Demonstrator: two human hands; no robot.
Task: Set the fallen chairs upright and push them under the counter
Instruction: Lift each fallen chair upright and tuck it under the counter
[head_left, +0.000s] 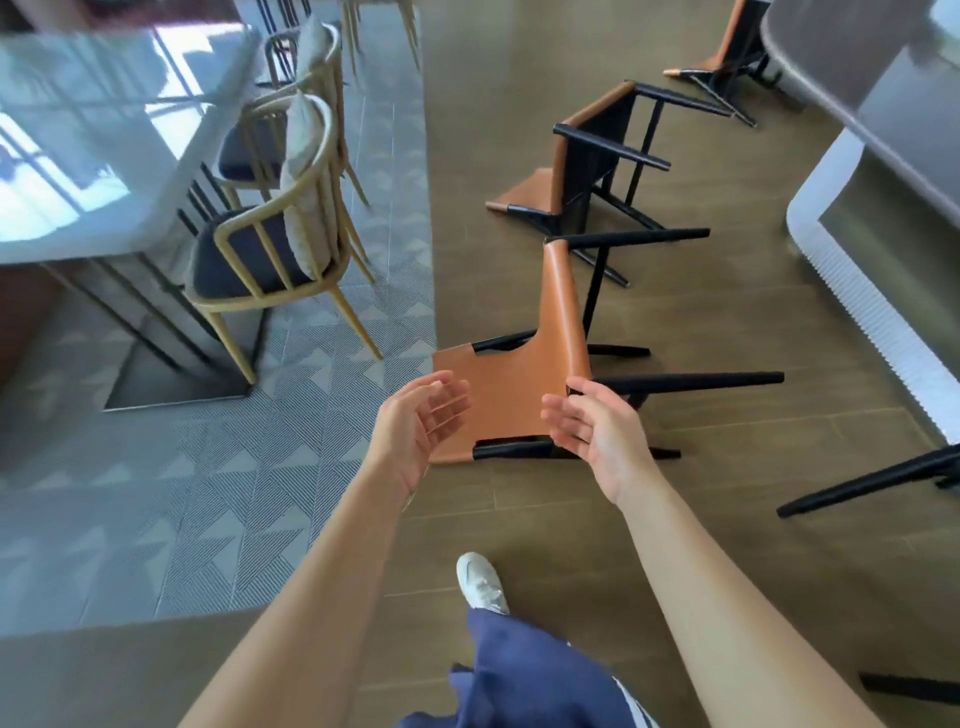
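— Gripping anything?
— No, the left hand (421, 423) and right hand (589, 428) are spread, palms facing, empty.
— And the chair?
— Just beyond them the fallen chair (519, 379) lies sideways on the wood floor (519, 519), near its tiled edge.

Nearest fallen chair (524, 384) has a tan sling that looks like leather, smooth with a soft sheen, stretched over a matt black frame, wood or painted metal, hard to call. The second fallen chair (574, 156) looks like the same combo. The floor (545, 525) is brown wood-look planks, fairly matt, next to a grey patterned patch (182, 493) with fine ribbed lines, tile or rug, can't tell. The dining table (93, 156) top is super glossy and mirrors the windows. The dining chairs (249, 265) have pale satin-looking frames and dark cloth-like seat pads. The counter (857, 306) has a dull grey top over a white fluted base. The person's trousers (530, 686) are blue cloth.
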